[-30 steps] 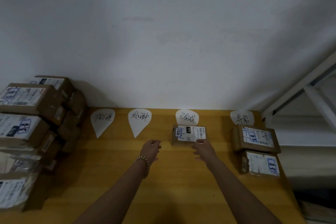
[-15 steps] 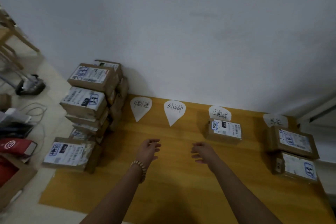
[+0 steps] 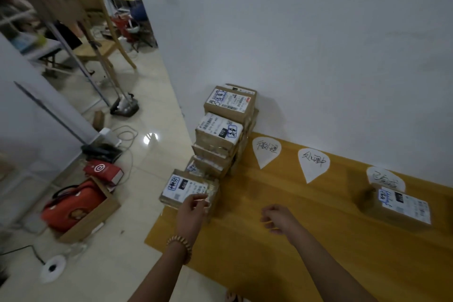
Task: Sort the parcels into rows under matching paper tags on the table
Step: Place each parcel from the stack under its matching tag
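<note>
A stack of brown parcels (image 3: 226, 127) with white labels stands at the left end of the yellow table (image 3: 306, 240). The lowest, nearest parcel (image 3: 187, 186) sits at the table's left edge. My left hand (image 3: 192, 211), a bead bracelet on its wrist, reaches it, and its fingertips touch the parcel's near top edge. My right hand (image 3: 278, 219) hovers over the table with loosely curled fingers, holding nothing. Three white paper tags lie along the wall: the first tag (image 3: 266, 152), the second tag (image 3: 313, 164) and the third tag (image 3: 384, 179). One parcel (image 3: 404, 206) lies under the third tag.
Left of the table is tiled floor with a red bag in an open carton (image 3: 76, 208), a red box (image 3: 104, 171), cables and a power strip (image 3: 107, 144). A wooden chair (image 3: 103, 39) and a stand base (image 3: 125, 108) are farther back. The white wall borders the table behind.
The view has swung left from the placed parcel to the stack. My left hand moved left onto the nearest parcel of the stack. My right hand drew back from the parcel under the third tag.
</note>
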